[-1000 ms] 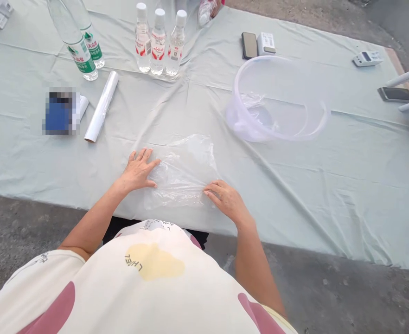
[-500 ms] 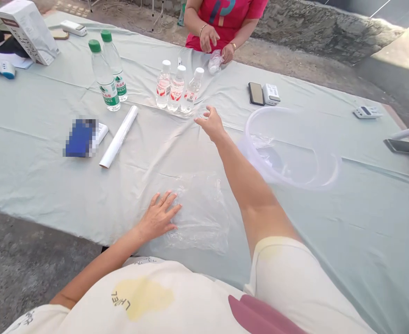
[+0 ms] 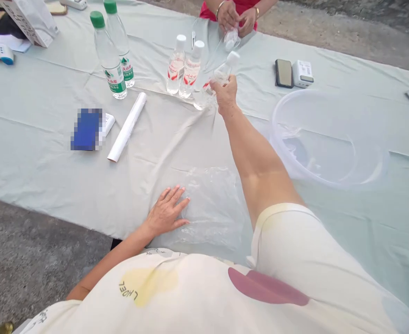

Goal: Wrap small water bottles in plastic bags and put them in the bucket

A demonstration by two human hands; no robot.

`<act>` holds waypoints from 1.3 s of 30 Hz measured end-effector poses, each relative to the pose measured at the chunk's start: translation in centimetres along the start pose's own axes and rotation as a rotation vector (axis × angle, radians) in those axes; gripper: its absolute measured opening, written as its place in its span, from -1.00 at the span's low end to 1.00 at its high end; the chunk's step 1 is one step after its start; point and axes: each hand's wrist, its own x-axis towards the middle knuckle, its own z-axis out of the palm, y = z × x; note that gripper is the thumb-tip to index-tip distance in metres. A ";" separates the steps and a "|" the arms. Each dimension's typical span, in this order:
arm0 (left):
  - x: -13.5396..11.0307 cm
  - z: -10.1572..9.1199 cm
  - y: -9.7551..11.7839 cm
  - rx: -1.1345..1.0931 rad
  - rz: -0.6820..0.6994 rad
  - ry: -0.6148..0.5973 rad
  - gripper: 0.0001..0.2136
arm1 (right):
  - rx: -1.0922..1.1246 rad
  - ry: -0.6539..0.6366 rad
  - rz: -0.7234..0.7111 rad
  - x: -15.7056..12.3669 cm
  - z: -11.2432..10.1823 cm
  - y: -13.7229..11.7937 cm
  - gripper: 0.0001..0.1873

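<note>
My right hand [image 3: 226,94] is closed around a small clear water bottle [image 3: 221,73] with a white cap and a red-and-white label; the bottle leans to the right. Two matching bottles, one nearer [image 3: 190,72] and one to its left [image 3: 175,67], stand upright just left of it. My left hand [image 3: 167,211] lies flat, fingers spread, on the left edge of a sheet of clear plastic film [image 3: 214,208] spread on the cloth-covered table [image 3: 51,181].
Two green-capped bottles [image 3: 114,74] stand at the left, near a white roll [image 3: 127,127] and a blurred blue item [image 3: 86,130]. A clear round tub [image 3: 277,120] is at the right, below a phone [image 3: 284,74]. Across the table, a person's hands [image 3: 237,18] hold a plastic-wrapped bottle [image 3: 231,39].
My right hand has reached forward and gripped the rightmost small bottle, which has gone from upright to tilted. My left hand stays flat on the film. The view has shifted.
</note>
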 end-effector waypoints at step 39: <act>9.7 -2.7 6.9 -0.181 -0.017 -0.066 -0.71 | -0.534 0.046 0.642 -41.4 -12.3 0.2 -0.73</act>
